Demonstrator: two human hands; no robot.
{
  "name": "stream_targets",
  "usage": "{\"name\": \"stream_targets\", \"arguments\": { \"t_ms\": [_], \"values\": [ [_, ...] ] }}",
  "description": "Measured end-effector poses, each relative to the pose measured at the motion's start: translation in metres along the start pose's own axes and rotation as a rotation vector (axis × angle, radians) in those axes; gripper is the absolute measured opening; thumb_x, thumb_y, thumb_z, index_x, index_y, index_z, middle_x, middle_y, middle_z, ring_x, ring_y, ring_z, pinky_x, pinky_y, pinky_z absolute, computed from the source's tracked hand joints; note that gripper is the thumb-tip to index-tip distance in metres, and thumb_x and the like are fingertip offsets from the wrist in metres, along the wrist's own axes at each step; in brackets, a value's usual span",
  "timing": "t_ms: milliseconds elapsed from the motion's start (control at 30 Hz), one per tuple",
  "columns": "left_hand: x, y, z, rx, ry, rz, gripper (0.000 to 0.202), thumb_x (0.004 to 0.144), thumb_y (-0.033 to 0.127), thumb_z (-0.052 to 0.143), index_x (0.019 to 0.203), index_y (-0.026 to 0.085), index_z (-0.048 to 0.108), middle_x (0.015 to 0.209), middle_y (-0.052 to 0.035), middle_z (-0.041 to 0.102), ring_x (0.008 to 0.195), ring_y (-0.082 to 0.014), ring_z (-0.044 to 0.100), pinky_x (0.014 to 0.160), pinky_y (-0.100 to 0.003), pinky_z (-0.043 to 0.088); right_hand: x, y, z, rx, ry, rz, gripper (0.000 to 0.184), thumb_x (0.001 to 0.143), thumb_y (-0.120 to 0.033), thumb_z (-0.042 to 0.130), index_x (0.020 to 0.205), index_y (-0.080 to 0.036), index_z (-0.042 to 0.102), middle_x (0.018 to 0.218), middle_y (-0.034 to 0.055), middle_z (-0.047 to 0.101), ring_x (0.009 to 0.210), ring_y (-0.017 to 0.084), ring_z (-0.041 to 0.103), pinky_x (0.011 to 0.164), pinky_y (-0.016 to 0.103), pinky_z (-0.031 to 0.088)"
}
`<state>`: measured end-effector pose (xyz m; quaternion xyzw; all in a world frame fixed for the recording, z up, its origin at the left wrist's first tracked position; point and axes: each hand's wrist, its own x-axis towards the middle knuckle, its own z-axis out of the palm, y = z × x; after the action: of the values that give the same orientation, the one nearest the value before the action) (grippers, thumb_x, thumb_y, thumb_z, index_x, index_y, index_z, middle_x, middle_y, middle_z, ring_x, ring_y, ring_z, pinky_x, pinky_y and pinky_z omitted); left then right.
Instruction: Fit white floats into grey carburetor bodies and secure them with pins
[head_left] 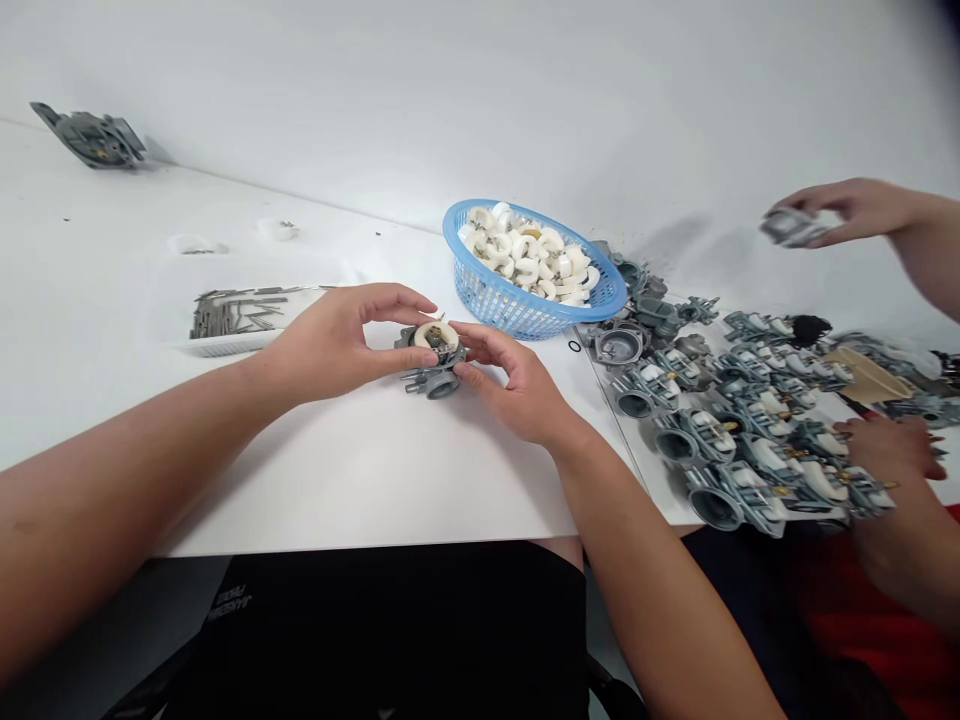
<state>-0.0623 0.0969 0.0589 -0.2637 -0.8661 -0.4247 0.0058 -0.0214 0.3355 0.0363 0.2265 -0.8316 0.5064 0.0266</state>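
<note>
Both my hands grip a grey die-cast carburetor body (435,377) at the middle of the white table. My left hand (337,345) holds its left side with the fingertips, and my right hand (517,385) holds its right side. A white plastic float (435,335) sits in the top of the body, partly covered by my fingers. Just beyond my right hand stands a blue plastic basket (532,272), heaped with more white floats (525,255).
Several carburetors (720,430) crowd the table's right side, where a co-worker's hands work, one lifting a metal part. A white tray of metal pins (240,315) lies left, a grey casting (94,135) lies far back, and a small black O-ring (574,346) lies by the basket.
</note>
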Motion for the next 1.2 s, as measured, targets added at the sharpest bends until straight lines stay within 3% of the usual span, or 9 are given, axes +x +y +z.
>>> {"name": "stream_targets", "arguments": {
  "t_ms": [167,300,600,800,1000,1200],
  "values": [
    [-0.0008,0.003,0.0002,0.007,-0.001,0.04,0.047,0.078,0.058,0.072,0.117,0.032,0.07,0.122,-0.0025,0.073,0.116,-0.0294,0.067,0.079,-0.03,0.057,-0.0003,0.0007,0.0,-0.01,0.004,-0.016,0.044,0.097,-0.039,0.063,0.141,-0.035,0.058,0.143,0.0012,0.06,0.129,0.022,0.058,0.112,0.044,0.046],
    [-0.0002,0.0024,-0.0002,0.017,0.003,0.041,0.046,0.078,0.059,0.073,0.114,0.031,0.072,0.119,-0.003,0.074,0.112,-0.0284,0.069,0.09,-0.033,0.056,0.0004,0.0001,0.0001,0.023,0.006,-0.039,0.038,0.096,-0.039,0.065,0.134,-0.035,0.066,0.139,-0.0004,0.063,0.131,0.022,0.057,0.113,0.044,0.046],
    [0.0,-0.0007,0.0026,-0.048,0.027,0.008,0.05,0.075,0.061,0.076,0.115,0.031,0.073,0.121,-0.0025,0.073,0.122,-0.0295,0.064,0.1,-0.036,0.054,-0.0009,0.0013,0.0017,0.04,0.01,-0.059,0.036,0.096,-0.035,0.065,0.131,-0.034,0.067,0.137,-0.0019,0.065,0.132,0.022,0.058,0.116,0.043,0.044],
    [0.0014,-0.001,0.0028,-0.051,0.035,0.017,0.039,0.075,0.056,0.078,0.104,0.03,0.075,0.11,-0.0006,0.075,0.113,-0.0264,0.067,0.1,-0.035,0.052,-0.0013,0.002,0.0011,0.003,0.007,0.005,0.045,0.097,-0.038,0.064,0.141,-0.034,0.059,0.142,-0.0014,0.061,0.127,0.024,0.06,0.109,0.046,0.05],
    [0.0021,-0.0021,0.0043,-0.061,0.055,-0.001,0.034,0.075,0.055,0.078,0.1,0.032,0.077,0.104,0.0007,0.076,0.107,-0.0247,0.068,0.097,-0.033,0.052,-0.001,0.0024,0.0006,-0.024,0.018,0.019,0.044,0.096,-0.037,0.064,0.14,-0.031,0.061,0.139,0.0023,0.063,0.118,0.023,0.065,0.105,0.044,0.052],
    [0.002,-0.0011,0.0046,-0.05,0.048,-0.009,0.035,0.076,0.056,0.076,0.101,0.031,0.076,0.104,0.0001,0.076,0.103,-0.024,0.068,0.096,-0.035,0.051,-0.0006,0.0036,0.0008,-0.013,0.02,-0.008,0.046,0.096,-0.036,0.065,0.141,-0.027,0.06,0.14,0.004,0.062,0.123,0.023,0.062,0.107,0.042,0.051]
  ]
}}
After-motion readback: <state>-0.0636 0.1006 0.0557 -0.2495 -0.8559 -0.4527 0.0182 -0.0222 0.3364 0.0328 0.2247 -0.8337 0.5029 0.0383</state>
